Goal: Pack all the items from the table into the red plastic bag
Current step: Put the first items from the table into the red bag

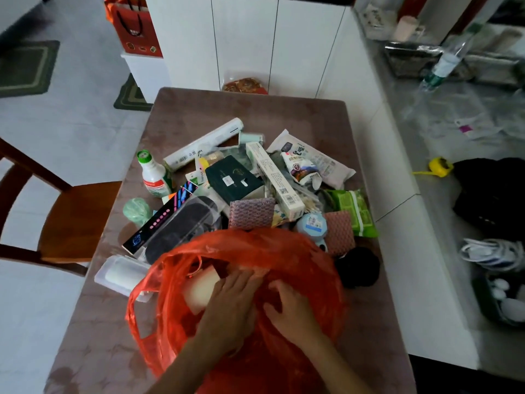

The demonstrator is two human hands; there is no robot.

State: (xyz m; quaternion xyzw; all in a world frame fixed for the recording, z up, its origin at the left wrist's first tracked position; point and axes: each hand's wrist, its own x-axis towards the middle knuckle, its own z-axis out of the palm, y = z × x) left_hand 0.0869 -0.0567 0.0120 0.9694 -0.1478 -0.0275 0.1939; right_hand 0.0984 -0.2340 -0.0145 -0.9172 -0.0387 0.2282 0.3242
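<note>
Two hands on crinkled red plastic bag

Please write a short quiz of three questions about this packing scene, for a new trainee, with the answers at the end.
1. True or false: both hands are at the mouth of the red plastic bag.
2. Which item stands upright at the left side of the pile? A) the white bottle with a green cap B) the dark green box C) the green wipes pack
3. Fill in: the clear plastic case lies on the table to the ______ of the bag.

Key
1. True: the left hand and the right hand both rest at the opening.
2. A
3. left
</note>
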